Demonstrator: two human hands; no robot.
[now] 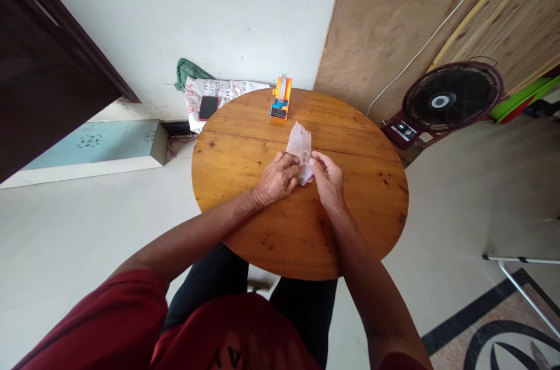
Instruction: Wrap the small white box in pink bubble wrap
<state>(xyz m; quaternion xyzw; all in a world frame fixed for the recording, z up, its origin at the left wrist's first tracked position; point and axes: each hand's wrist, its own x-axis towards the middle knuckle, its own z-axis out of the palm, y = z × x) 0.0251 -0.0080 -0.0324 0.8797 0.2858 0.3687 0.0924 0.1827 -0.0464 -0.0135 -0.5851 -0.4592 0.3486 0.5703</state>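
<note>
A crumpled, see-through pinkish-white plastic bag [299, 140] lies near the middle of the round wooden table [245, 168], its narrow top pointing away from me. My left hand [280, 174] rests palm down at the bag's left side, fingers bent over its near part and holding it. On the other side, my right hand [327, 176] pinches the bag's right edge between thumb and fingers. Part of the bag's near end is hidden by my fingers. Beyond it stands an orange and blue tape dispenser [280, 98], apart from both hands.
A dark phone-like device [209, 107] lies on a printed white sack [227, 88] behind the table's left edge, beside a green bundle [190, 71]. A large fan [450, 96] stands to the right. A pale blue box-like ledge [100, 145] is at left.
</note>
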